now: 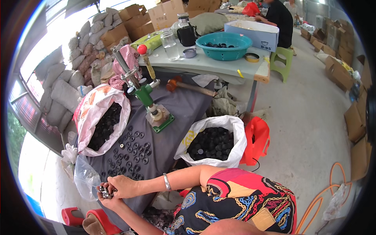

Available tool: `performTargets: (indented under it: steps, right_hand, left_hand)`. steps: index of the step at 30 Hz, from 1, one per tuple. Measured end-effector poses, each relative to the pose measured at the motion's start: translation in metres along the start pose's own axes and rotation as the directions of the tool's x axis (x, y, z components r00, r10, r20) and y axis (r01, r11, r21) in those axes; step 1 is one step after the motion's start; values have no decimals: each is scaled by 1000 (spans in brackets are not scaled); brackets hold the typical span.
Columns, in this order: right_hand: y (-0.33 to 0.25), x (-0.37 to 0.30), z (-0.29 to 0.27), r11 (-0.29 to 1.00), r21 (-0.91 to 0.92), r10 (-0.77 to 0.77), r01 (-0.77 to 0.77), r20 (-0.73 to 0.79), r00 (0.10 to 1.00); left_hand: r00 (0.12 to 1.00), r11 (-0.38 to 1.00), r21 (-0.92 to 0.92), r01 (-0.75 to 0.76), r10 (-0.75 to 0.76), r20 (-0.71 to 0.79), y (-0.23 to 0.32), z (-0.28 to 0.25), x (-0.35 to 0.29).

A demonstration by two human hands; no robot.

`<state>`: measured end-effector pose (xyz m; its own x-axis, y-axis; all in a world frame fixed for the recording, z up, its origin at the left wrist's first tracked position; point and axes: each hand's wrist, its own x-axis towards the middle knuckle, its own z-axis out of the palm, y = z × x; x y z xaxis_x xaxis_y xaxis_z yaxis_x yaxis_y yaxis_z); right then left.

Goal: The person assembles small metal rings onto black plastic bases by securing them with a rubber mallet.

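Observation:
Cupped below, my left hand holds a small heap of shiny metal pieces, too small to name exactly. My right hand, with a silver bracelet on its wrist, bends over the heap with fingers closed at its edge; what they grip is hidden. Both hands are over the near left edge of a dark cloth-covered table. Just beyond them lie many black rings in loose rows, one with a pale metal piece in it. A clear plastic bag hangs beside the hands.
A green hand press with a red-knobbed lever stands farther back, near a wooden mallet. Sacks of black parts sit at left and right. A teal basin stands behind; an orange hose lies on the floor.

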<state>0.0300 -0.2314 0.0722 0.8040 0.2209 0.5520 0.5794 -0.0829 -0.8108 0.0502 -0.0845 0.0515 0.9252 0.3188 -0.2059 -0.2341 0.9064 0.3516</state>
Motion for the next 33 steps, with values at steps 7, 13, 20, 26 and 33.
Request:
performTargets:
  steps: [7,13,20,26,33]
  right_hand:
    - [-16,-4,16,997,76,15,-19,51,999]
    - [8,4,7,1000,26,-3,4,-30,1000]
    - [-3,1,6,997,73,-38,36,18,999]
    - [7,-4,-5,986,40,163,-163,-11,987]
    - [-9,-21,12,991,-2,131,-131,83,988]
  left_hand:
    - [994,1000,21,-5,3,108,19,-15,-6]
    - [997,998,55,-20,16,71,0,-9,15]
    - [847,975,8,222,-197,494,21,-21,21]
    - [999,1000,-14,17,-17,-27,-9,7,-8]
    - [957,982,-23,188,-177,230,26,-37,-7]
